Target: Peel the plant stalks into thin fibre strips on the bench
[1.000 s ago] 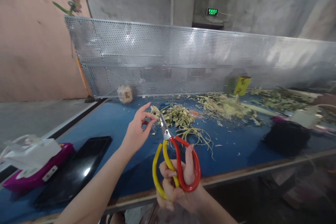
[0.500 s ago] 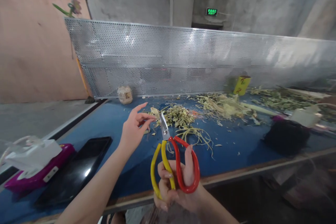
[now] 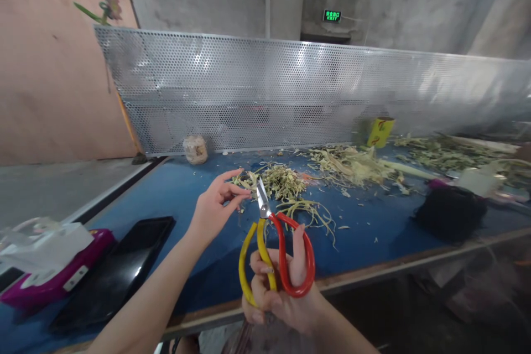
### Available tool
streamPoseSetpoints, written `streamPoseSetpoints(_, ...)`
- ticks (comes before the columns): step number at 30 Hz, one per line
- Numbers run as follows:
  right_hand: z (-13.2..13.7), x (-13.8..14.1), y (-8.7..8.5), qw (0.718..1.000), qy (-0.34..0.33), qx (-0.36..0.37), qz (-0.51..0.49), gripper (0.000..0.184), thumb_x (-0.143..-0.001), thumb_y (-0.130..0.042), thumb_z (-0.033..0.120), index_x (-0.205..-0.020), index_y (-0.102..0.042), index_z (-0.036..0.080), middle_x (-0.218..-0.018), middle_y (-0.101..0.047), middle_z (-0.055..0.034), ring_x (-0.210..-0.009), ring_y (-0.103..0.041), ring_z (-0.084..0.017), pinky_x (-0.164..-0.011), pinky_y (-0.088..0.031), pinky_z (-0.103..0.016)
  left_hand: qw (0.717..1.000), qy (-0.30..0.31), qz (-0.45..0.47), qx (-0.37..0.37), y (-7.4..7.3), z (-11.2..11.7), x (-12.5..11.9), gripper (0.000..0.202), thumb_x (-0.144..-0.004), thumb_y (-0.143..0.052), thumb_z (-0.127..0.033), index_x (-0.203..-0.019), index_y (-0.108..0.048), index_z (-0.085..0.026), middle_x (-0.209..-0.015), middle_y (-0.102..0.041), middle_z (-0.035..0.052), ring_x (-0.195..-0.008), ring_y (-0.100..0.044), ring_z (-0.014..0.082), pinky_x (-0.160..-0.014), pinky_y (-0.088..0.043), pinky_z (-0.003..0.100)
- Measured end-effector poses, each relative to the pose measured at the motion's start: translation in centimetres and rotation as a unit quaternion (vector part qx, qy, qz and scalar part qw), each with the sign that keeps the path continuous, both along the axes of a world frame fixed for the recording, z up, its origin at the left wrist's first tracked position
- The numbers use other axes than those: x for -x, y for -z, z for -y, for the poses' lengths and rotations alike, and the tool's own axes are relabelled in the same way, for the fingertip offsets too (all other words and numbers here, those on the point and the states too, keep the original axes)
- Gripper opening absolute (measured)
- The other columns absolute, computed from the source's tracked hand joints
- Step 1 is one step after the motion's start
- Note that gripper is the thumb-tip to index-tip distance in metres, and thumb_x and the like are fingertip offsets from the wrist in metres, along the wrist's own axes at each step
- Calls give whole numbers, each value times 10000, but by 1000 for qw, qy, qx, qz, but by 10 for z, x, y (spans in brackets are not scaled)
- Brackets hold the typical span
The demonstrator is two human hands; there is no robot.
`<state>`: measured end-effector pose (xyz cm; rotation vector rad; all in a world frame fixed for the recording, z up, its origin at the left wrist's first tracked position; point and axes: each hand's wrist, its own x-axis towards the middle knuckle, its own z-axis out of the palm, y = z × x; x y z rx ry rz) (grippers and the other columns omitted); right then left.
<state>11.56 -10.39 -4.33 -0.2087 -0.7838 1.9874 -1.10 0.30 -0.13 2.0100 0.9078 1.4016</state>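
Note:
My right hand (image 3: 286, 287) grips a pair of scissors (image 3: 264, 209) with one yellow and one red handle. The thumb sits in the red loop and the fingers are wrapped round the yellow one. The blades point up and away from me and look slightly apart. Just left of their tips, my left hand (image 3: 215, 204) is closed in a pinch, index finger raised. A pale piece of dried plant (image 3: 250, 179) shows at its fingertips; how it is gripped is partly hidden. Behind the blades lies a small heap of greenish dried plant bits (image 3: 284, 181), with thin curly stems (image 3: 311, 213) nearer me.
A black phone or tablet (image 3: 120, 271) and a purple-and-white device (image 3: 62, 265) lie at left. A jar (image 3: 194, 149) stands by the perforated metal screen (image 3: 249, 88). Rightward are a larger dried plant heap (image 3: 352, 166), a yellow box (image 3: 380, 133) and a black bundle (image 3: 450, 213).
My left hand has shifted slightly right, with the pale plant piece near its fingertips. The scissor blades have moved a little to the right. The whole view has shifted slightly.

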Motion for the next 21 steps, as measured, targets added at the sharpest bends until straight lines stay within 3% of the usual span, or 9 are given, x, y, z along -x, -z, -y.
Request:
streamPoseSetpoints(16,3,-2,2,999,42,5,3,776,-454,87,831,-533,-338,188,-283,-252,72,-285,-330,-93,-391,-259,-226,996,29,-40,75,-2,2,-4,464,-709,-571,-222,-1149,-442,-154,-690,-641,8,-633,-622,145,-486,-478,217)
streamPoseSetpoints(21,2,-2,1,1000,28,4,2,773,-458,76,836,-532,-342,190,-286,-254,74,-280,-312,-89,-397,-269,-239,993,50,-32,102,-1,2,-5,483,-701,-577,-211,-1158,-438,-138,-678,-632,3,-589,-607,132,-491,-477,226)
